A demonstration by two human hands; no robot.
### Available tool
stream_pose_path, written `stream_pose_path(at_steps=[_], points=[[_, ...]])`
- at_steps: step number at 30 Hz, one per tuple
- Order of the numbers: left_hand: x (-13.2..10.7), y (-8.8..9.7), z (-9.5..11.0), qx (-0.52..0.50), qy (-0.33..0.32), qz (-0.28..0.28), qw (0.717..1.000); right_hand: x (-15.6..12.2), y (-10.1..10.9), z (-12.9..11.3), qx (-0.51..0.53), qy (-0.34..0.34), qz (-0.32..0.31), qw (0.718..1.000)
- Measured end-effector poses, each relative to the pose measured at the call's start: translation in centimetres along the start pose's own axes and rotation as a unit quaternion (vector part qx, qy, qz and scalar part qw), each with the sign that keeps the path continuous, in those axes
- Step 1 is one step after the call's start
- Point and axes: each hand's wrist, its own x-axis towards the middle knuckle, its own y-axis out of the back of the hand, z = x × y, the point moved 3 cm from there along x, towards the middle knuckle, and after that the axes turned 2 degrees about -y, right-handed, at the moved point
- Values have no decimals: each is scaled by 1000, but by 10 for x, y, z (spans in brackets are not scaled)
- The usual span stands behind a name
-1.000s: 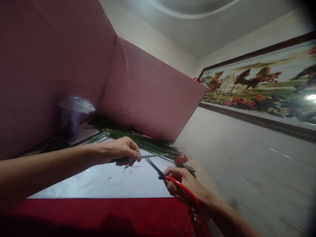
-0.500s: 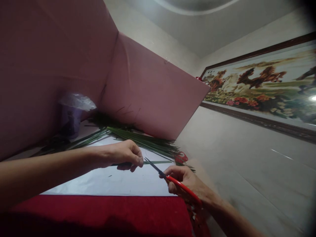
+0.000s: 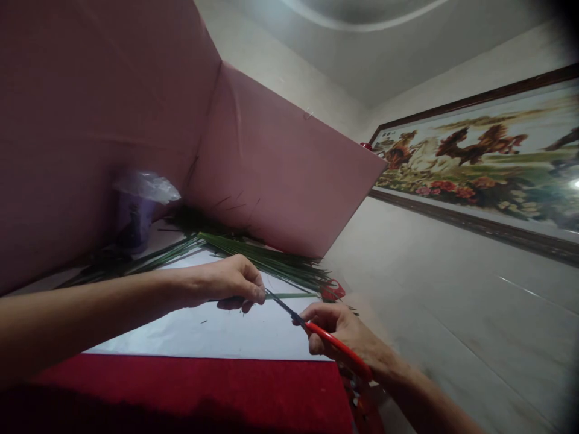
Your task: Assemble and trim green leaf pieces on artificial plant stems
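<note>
My left hand (image 3: 242, 283) pinches a narrow green leaf strip (image 3: 296, 295) over a white sheet (image 3: 181, 337). The strip runs out to the right past my fingertips. In my right hand (image 3: 339, 328) is a pair of scissors (image 3: 332, 340) with red handles and dark blades. The blade tips lie right beside my left fingertips, at the strip. Whether the blades are fully closed is too small to tell. Behind my hands lies a bundle of long green leaves (image 3: 266, 256).
A purple container (image 3: 136, 220) topped with clear plastic stands at the back left. Pink panels (image 3: 289, 163) rise behind the leaves. A red object (image 3: 333, 290) sits by the right wall, and a red cloth (image 3: 194, 386) covers the front. Small green scraps dot the sheet.
The blade tips have come slightly closer to my left fingertips, and small bits now show below them. The whole view has shifted a little. Both hands keep their hold.
</note>
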Motion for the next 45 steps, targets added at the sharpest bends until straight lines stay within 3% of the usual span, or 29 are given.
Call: stream_pose_path(at_steps=[35, 41, 45], points=[[-8, 9, -3, -24, 18, -4, 1000, -4, -2, 3, 35, 47, -11, 998], [-9, 12, -7, -26, 26, 2, 999, 2, -2, 19, 55, 48, 1, 997], [-11, 16, -10, -24, 29, 9, 999, 9, 7, 33, -19, 73, 54, 996]])
